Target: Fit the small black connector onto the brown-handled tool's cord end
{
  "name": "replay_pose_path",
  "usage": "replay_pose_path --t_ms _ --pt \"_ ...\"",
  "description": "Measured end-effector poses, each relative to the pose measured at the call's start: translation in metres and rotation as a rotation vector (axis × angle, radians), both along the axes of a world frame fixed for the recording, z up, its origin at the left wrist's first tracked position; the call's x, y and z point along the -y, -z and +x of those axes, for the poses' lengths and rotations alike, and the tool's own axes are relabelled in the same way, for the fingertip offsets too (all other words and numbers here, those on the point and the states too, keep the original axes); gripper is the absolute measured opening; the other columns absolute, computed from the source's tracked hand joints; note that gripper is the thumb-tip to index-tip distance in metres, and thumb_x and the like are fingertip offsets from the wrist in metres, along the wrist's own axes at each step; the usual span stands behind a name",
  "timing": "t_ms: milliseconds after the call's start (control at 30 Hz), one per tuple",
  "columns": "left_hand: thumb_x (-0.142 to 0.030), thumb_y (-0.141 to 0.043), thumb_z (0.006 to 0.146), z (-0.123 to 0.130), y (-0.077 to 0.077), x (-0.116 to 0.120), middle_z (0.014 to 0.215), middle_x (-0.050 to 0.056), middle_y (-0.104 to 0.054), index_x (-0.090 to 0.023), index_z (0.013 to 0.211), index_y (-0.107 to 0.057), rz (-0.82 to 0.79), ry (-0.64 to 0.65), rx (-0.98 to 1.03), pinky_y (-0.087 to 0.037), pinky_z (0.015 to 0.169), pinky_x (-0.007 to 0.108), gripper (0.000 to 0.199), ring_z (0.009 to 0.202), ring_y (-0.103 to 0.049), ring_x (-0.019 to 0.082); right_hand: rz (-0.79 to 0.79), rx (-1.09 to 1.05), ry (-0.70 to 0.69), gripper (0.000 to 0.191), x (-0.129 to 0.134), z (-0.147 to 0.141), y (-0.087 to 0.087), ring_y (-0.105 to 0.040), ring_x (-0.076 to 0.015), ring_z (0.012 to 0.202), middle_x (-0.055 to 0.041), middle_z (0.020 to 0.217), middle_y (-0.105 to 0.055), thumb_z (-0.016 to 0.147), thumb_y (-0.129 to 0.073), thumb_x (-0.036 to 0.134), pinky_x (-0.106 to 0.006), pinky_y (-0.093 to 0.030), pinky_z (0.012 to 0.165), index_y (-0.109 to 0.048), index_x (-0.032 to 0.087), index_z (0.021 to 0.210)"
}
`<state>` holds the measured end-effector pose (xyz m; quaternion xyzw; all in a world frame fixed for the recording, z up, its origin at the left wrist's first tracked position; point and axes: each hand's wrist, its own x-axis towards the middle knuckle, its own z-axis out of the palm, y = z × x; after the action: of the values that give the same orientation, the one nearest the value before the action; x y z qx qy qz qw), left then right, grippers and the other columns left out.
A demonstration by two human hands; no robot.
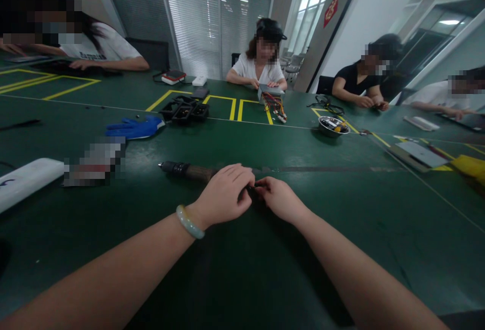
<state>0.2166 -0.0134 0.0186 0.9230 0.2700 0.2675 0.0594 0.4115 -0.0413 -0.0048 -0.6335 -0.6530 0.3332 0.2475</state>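
My left hand (227, 191), with a pale green bangle (190, 222) at the wrist, is curled over a long screwdriver-like tool. This tool (197, 172) has a black collar, a brownish body and a small metal tip pointing left; my palm hides its middle. By the thumb of that hand shows a small dark piece (251, 187), perhaps the tool's rear end. The fingers of my right hand (278, 196) are pinched at this dark piece, almost touching my left hand. What exactly they grip is hidden.
A blue glove (134, 127), black frame-like parts (184, 109) and a white power strip (30, 181) lie to the left. Ahead, a person handles a metal box with coloured wires (271, 95). A metal bowl of small items (333, 127) stands right. Other people sit around the table.
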Motion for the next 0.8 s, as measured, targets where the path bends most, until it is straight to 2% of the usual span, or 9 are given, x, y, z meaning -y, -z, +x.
replay_pose_path --t_ms 67,133,200,400,500,667,800 --pt "-0.015 -0.050 0.077 0.001 -0.003 0.010 0.089 0.003 -0.060 -0.019 0.086 -0.055 -0.020 0.164 -0.074 -0.043 0.081 0.036 0.011 0.087 -0.055 0.019 -0.041 -0.025 0.004 0.018 -0.003 0.001 0.000 -0.058 -0.0106 0.062 -0.0012 0.076 -0.065 0.094 -0.054 0.023 -0.020 -0.041 0.055 -0.062 0.016 0.109" --pt "-0.017 -0.052 0.076 0.003 -0.002 0.018 0.079 0.000 -0.058 -0.020 0.080 -0.055 -0.092 0.412 -0.212 -0.042 0.067 0.031 0.006 0.070 -0.052 0.014 -0.103 -0.059 0.011 0.019 -0.005 0.002 0.001 -0.056 -0.0096 0.057 -0.0003 0.075 -0.065 0.094 -0.054 0.022 -0.019 -0.040 0.051 -0.061 0.015 0.110" --pt "-0.017 -0.054 0.076 0.006 0.002 0.023 0.075 -0.002 -0.057 -0.021 0.076 -0.057 -0.178 0.552 -0.306 -0.039 0.060 0.028 0.004 0.063 -0.050 0.012 -0.137 -0.062 0.021 0.018 -0.006 0.002 0.002 -0.054 -0.0091 0.055 0.0005 0.075 -0.064 0.095 -0.053 0.024 -0.019 -0.038 0.048 -0.061 0.016 0.110" --pt "-0.013 -0.054 0.075 0.007 0.005 0.018 0.077 -0.003 -0.057 -0.021 0.077 -0.060 -0.362 0.550 -0.296 -0.041 0.063 0.023 0.010 0.067 -0.052 0.010 -0.098 0.133 0.052 0.015 -0.003 -0.003 -0.005 -0.057 -0.0090 0.062 0.0011 0.079 -0.066 0.096 -0.052 0.026 -0.019 -0.038 0.053 -0.062 0.018 0.105" --pt "-0.013 -0.054 0.075 0.006 0.002 0.016 0.077 -0.003 -0.057 -0.020 0.077 -0.061 -0.376 0.546 -0.296 -0.041 0.063 0.023 0.010 0.067 -0.052 0.010 -0.111 0.191 0.036 0.015 -0.005 -0.004 -0.011 -0.057 -0.0103 0.063 0.0002 0.077 -0.067 0.096 -0.052 0.025 -0.020 -0.037 0.054 -0.063 0.017 0.102" --pt "-0.012 -0.054 0.075 0.007 0.002 0.017 0.080 -0.002 -0.058 -0.020 0.077 -0.061 -0.388 0.560 -0.298 -0.042 0.064 0.022 0.011 0.068 -0.053 0.010 -0.159 0.281 -0.090 0.015 -0.018 -0.002 -0.023 -0.053 -0.0118 0.057 -0.0010 0.067 -0.063 0.092 -0.056 0.021 -0.023 -0.031 0.052 -0.067 0.016 0.082" --pt "-0.010 -0.053 0.075 0.006 0.004 0.016 0.081 -0.001 -0.059 -0.020 0.077 -0.061 -0.390 0.567 -0.280 -0.043 0.067 0.022 0.013 0.070 -0.054 0.010 -0.191 0.310 -0.126 0.015 -0.023 -0.002 -0.027 -0.052 -0.0120 0.057 -0.0017 0.068 -0.063 0.092 -0.058 0.023 -0.023 -0.030 0.052 -0.066 0.016 0.082"
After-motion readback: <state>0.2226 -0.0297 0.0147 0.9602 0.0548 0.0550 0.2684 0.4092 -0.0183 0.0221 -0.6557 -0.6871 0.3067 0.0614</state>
